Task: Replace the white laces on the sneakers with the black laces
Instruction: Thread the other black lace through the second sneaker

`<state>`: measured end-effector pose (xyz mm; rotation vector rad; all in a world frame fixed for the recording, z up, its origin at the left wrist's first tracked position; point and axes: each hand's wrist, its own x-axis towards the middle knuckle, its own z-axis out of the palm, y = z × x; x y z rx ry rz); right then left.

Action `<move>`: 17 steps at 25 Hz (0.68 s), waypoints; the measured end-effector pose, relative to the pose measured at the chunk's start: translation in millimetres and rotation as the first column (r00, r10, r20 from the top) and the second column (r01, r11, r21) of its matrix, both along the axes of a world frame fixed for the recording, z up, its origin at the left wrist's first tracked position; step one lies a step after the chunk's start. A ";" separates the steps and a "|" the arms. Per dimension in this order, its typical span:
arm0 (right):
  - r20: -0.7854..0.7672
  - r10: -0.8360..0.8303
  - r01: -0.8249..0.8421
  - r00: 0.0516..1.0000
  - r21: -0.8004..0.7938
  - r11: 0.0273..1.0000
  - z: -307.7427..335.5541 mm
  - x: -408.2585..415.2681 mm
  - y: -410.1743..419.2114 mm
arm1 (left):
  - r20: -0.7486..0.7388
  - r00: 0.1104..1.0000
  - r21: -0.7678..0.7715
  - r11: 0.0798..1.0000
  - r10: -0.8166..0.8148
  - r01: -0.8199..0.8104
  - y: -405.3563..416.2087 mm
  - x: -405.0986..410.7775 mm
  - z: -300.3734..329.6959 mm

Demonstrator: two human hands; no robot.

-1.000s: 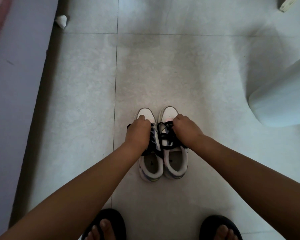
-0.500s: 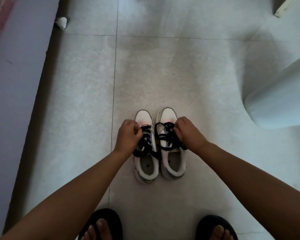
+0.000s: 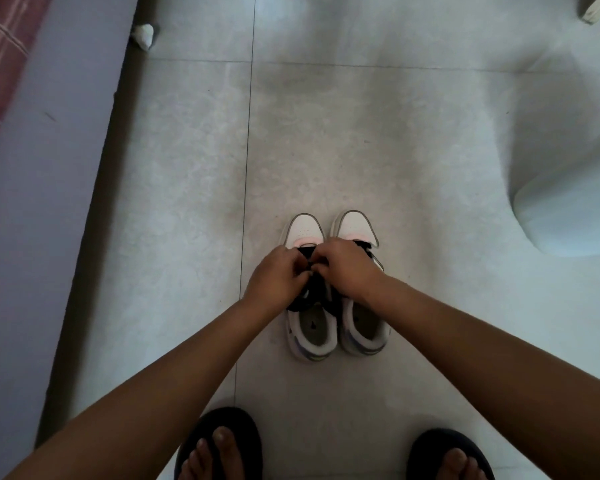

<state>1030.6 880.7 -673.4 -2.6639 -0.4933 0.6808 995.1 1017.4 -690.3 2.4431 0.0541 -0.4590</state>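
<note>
Both hands, left hand (image 3: 278, 273) and right hand (image 3: 349, 266), pinch black laces (image 3: 317, 289) over the left sneaker (image 3: 309, 327); tying seems underway, needing a snug pull.

A dim room over a pale tiled floor (image 3: 361, 133).

We look down on large grey-white tiles with thin dark grout lines (image 3: 248, 150). At our left runs a lavender-grey surface (image 3: 49, 168) with a red checked cloth (image 3: 4, 57) at its far corner, a small white lump (image 3: 143, 36) just beside its edge. At right stands a rounded white object (image 3: 568, 209), casting soft shadow.
</note>
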 end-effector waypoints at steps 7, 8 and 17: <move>0.119 0.224 -0.197 0.967 -0.205 0.959 -1.7 -10.4 12.0 | -0.016 0.997 0.156 0.984 -0.081 0.082 -16.8 6.3 10.6; 0.125 0.241 -0.210 0.962 -0.224 0.952 -2.0 -10.4 10.9 | -0.066 0.994 0.156 0.983 -0.083 0.093 -16.3 11.8 12.3; 0.196 0.217 -0.183 0.956 -0.176 0.967 1.6 -25.1 -0.5 | -0.012 1.000 -0.014 1.000 -0.027 0.027 -5.3 -0.5 4.1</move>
